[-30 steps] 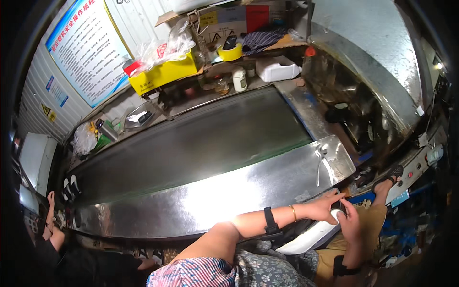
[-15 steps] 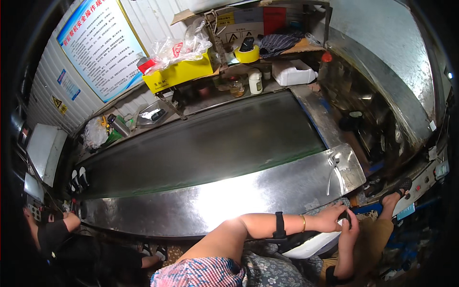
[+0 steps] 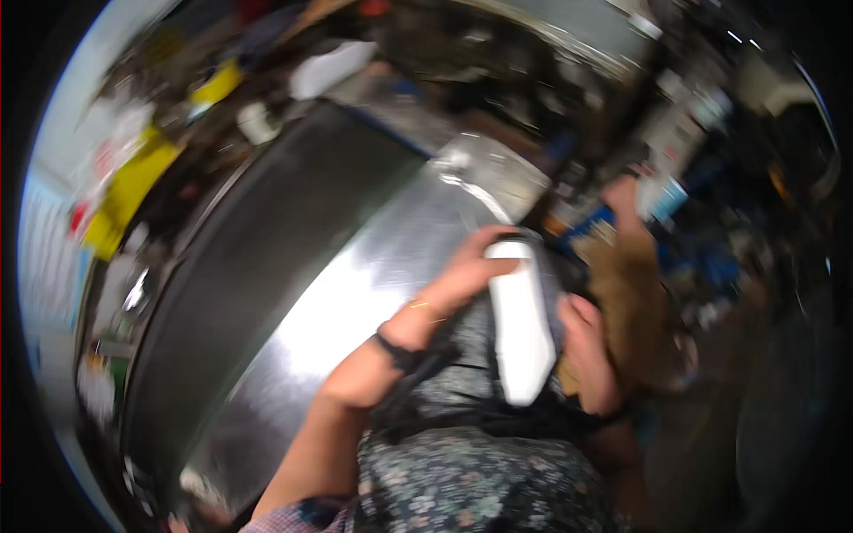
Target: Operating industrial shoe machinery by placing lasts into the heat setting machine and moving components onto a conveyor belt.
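Over my lap is a shoe-shaped piece (image 3: 522, 329), its long white underside facing up and dark material around the edge. My left hand (image 3: 471, 271) grips its far end, with the thumb lying across the white face. Beside its right edge is my right hand (image 3: 588, 342), fingers partly curled and smeared by motion. Whether those fingers touch the dark side cannot be made out. A pair of metal pincers (image 3: 475, 197) lies on the shiny metal worktop (image 3: 306, 306), just beyond my left hand.
A dark conveyor belt (image 3: 258, 213) runs along the worktop. Behind it are a yellow box (image 3: 131, 194), a white jar (image 3: 258, 123), a roll of yellow tape (image 3: 216, 83) and a white container (image 3: 333, 69). A tan trouser leg (image 3: 626, 293) extends at the right.
My view has swung to the right, blurring the picture. My hands have moved apart, the left now on the piece's far end, and its white underside shows fully.
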`<state>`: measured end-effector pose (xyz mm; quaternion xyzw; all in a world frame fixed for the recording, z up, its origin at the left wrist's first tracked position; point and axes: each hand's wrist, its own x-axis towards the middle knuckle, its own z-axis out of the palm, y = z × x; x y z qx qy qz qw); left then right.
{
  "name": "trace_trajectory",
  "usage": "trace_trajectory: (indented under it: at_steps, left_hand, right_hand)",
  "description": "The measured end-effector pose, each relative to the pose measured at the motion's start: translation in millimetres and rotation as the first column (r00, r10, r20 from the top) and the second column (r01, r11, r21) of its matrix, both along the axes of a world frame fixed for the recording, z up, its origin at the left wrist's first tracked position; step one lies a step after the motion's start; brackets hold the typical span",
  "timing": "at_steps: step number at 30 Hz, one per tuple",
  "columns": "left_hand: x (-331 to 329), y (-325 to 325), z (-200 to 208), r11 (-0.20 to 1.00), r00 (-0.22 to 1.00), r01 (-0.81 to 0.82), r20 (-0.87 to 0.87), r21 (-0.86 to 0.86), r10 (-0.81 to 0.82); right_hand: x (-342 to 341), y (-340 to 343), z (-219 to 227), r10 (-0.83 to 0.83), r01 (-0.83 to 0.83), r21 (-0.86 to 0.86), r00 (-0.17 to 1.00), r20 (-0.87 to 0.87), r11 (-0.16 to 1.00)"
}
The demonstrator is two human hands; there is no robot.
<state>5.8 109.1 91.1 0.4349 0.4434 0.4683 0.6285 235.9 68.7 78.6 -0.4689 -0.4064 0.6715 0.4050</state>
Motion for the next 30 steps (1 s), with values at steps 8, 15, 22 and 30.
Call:
trace_trajectory:
  at_steps: [8,15,22,30]
  left_hand:
    - [16.9,-15.4,-40.7,0.999,0.999,-0.023,-0.045,-0.032,0.021]
    - [23.4,-2.0,-29.3,0.995,0.995,0.042,-0.087,-0.094,-0.05]
    - [-2.6,3.6,-46.8,0.965,0.558,0.105,0.817,-0.24,0.142]
    - [23.2,-9.5,-1.0,0.992,0.298,0.109,-0.954,0.07,0.034]
  right_hand:
    - [-24.0,-15.1,-17.2,0.123,-0.071,-0.301,0.98,0.157,0.951]
    - [-18.1,3.3,-5.5,0.201,-0.469,-0.017,0.344,0.917,0.883]
    - [-13.4,-20.5,-36.5,0.079,-0.12,-0.229,0.981,-0.179,0.966]
    - [-67.3,-24.4,-29.7,-0.021,-0.002,0.094,0.971,0.239,0.996]
